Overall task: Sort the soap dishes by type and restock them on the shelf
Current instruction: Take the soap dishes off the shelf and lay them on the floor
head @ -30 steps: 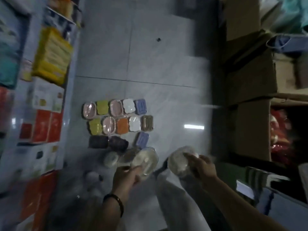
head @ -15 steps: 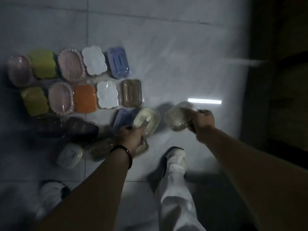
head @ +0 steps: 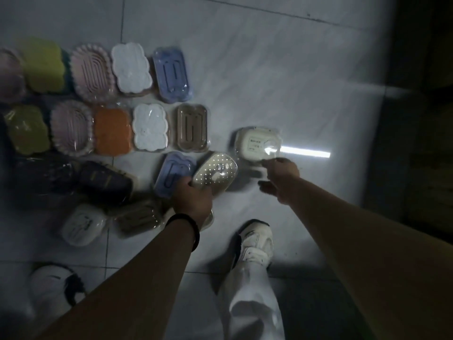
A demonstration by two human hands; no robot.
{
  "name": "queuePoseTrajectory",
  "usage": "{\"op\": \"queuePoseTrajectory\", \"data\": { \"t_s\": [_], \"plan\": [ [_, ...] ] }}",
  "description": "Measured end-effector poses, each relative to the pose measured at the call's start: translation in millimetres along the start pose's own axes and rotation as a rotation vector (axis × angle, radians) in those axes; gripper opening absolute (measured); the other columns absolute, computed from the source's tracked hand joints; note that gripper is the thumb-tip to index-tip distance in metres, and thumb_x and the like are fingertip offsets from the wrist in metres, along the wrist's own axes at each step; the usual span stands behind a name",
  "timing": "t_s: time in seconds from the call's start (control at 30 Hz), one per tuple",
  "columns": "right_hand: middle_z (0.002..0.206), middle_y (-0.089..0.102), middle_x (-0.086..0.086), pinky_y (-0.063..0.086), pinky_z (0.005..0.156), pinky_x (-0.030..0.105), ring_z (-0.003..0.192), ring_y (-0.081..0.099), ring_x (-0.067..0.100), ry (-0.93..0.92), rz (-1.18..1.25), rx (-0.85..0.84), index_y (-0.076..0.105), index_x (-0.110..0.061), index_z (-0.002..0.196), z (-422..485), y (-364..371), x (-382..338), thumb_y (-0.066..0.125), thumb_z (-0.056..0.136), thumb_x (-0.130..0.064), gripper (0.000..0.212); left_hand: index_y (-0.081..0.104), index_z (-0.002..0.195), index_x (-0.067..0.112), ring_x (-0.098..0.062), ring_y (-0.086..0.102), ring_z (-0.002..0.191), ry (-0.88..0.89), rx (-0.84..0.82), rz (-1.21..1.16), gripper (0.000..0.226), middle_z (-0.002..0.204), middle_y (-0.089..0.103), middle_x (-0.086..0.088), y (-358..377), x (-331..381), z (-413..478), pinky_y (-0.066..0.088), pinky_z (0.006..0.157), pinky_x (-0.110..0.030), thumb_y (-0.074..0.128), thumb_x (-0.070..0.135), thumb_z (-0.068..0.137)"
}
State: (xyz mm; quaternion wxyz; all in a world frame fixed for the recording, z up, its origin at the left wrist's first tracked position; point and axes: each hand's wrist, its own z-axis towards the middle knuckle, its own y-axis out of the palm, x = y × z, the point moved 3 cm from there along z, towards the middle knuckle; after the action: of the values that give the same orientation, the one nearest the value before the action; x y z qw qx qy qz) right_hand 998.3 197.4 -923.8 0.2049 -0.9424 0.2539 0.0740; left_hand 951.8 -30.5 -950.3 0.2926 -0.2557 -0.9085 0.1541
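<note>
Open floor [head: 269,69] lies right
My left hand [head: 192,200] grips perforated dish [head: 215,176]; right hand [head: 279,177] meets labelled dish [head: 255,146], grip unclear.

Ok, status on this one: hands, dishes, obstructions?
Left hand grips a cream perforated dish. Right hand at the edge of a wrapped cream dish on the floor, grip unclear. Blue dish close beside the left hand.

Pink scalloped soap dishes [head: 92,72]: three
Yellow-green dishes [head: 44,65]: two
White cloud-shaped dishes [head: 131,67]: two
Blue slotted dishes [head: 171,74]: two
Brown slotted dishes [head: 192,127]: two
Orange dish [head: 112,131]: one
Dark dishes [head: 105,182]: two
Cream rounded dishes [head: 215,175]: at least three
</note>
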Motion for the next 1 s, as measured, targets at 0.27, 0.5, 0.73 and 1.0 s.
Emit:
{"op": "queuePoseTrajectory", "data": {
  "t_s": [0.27, 0.5, 0.73, 1.0],
  "plan": [
    [0.123, 0.069, 0.009, 0.060, 0.092, 0.043, 0.102, 0.070, 0.027, -0.405, -0.723, -0.027, 0.060, -0.018, 0.136, -110.4, -16.4, -28.4, 0.065, 0.097, -0.029, 0.041, 0.065, 0.072, 0.017, -0.024, 0.065, 0.078, 0.103, -0.241, 0.294, 0.020, 0.069, 0.064, 0.002, -50.7, 50.1, -66.3, 0.048, 0.070, -0.031, 0.067, 0.013, 0.092],
    [0.116, 0.074, 0.012, 0.059, 0.088, 0.039, 0.103, 0.071, 0.030, -0.814, -0.876, -0.093, 0.065, -0.015, 0.128, -289.2, 9.4, -111.1, 0.061, 0.097, -0.022, 0.032, 0.060, 0.077, 0.030, -0.023, 0.071, 0.094, 0.328, -0.255, 0.562, 0.022, 0.093, 0.075, 0.000, -202.5, 144.6, -147.2, 0.053, 0.080, -0.030, 0.067, 0.021, 0.096],
    [0.118, 0.074, 0.008, 0.054, 0.088, 0.030, 0.107, 0.071, 0.027, -1.135, -0.946, -0.262, 0.065, -0.017, 0.126, -548.7, 28.8, -218.0, 0.048, 0.088, -0.032, 0.045, 0.070, 0.099, 0.025, -0.021, 0.072, 0.100, 0.450, -0.063, 0.571, 0.006, 0.103, 0.077, 0.003, -402.6, 281.6, -299.3, 0.057, 0.090, -0.035, 0.066, 0.029, 0.097],
    [0.114, 0.073, 0.007, 0.051, 0.088, 0.030, 0.102, 0.070, 0.024, -1.491, -0.916, -0.415, 0.064, -0.018, 0.128, -806.6, 41.8, -289.4, 0.067, 0.096, -0.031, 0.035, 0.072, 0.098, 0.025, -0.002, 0.067, 0.089, 0.526, 0.267, 0.297, 0.004, 0.091, 0.069, 0.018, -581.3, 332.6, -492.2, 0.054, 0.084, -0.021, 0.069, 0.022, 0.099]
  ]
}}
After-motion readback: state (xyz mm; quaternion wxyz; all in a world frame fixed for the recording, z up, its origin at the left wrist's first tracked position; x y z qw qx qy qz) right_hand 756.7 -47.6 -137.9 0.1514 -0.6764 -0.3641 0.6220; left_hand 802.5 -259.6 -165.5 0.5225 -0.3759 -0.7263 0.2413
